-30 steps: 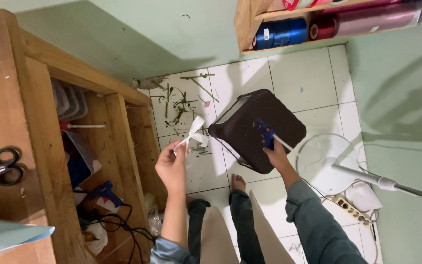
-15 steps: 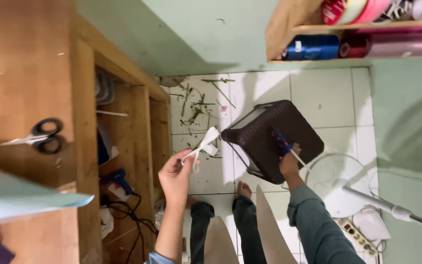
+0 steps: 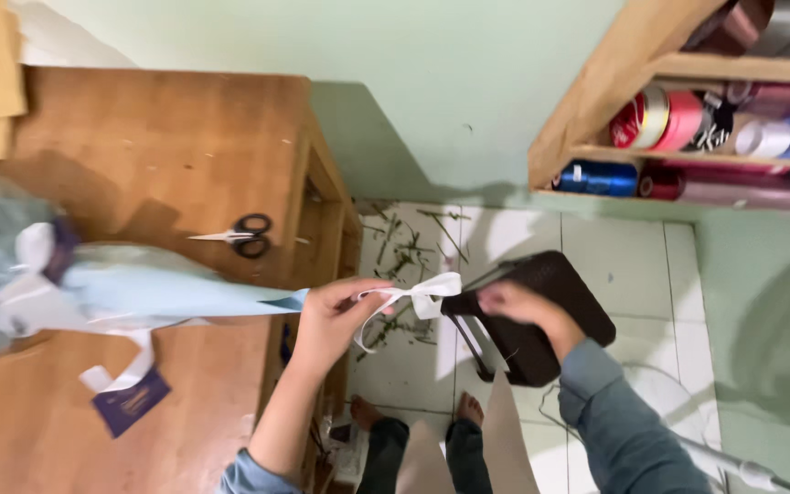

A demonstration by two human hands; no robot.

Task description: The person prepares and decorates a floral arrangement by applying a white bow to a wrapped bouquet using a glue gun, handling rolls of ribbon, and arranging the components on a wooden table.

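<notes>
A wooden table fills the left half of the frame, with a pale blue wrapped bouquet lying across it, its narrow end pointing right toward the table edge. At upper right a wooden shelf holds ribbon rolls in red, pink, blue and silver. A dark stool stands on the white tiled floor (green stem scraps are scattered at centre). Black-handled scissors lie on the table, blades pointing left. A dark blue card sits at lower left. The left hand pinches a white ribbon bow at frame centre, its long axis running left to right. The right hand is closed at the bow's right end, blurred.
</notes>
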